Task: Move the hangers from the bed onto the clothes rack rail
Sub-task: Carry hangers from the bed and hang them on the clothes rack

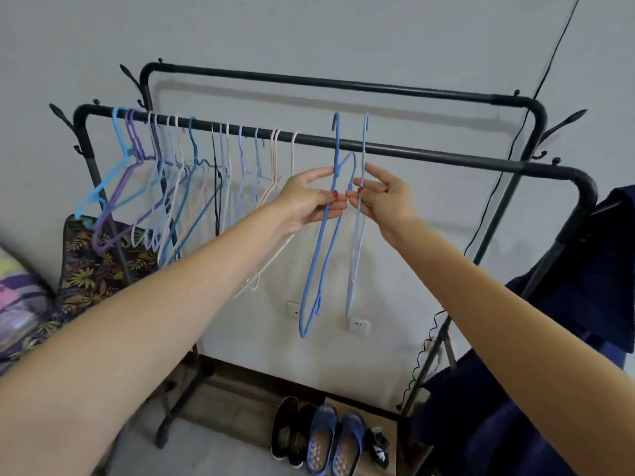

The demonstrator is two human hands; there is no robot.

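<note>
Both your arms reached forward; your left hand and right hand each pinched with curled fingers.

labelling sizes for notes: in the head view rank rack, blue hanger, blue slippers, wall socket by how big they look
1. rack
2. blue hanger
3. blue slippers, nearer the camera, so unsure
4. wall socket

Head view, facing rack (close), angled downward

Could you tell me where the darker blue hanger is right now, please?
In the head view, the darker blue hanger is centre frame, pinched by the left hand, its hook raised above the front rail, just left of the pale blue hanger.
</note>
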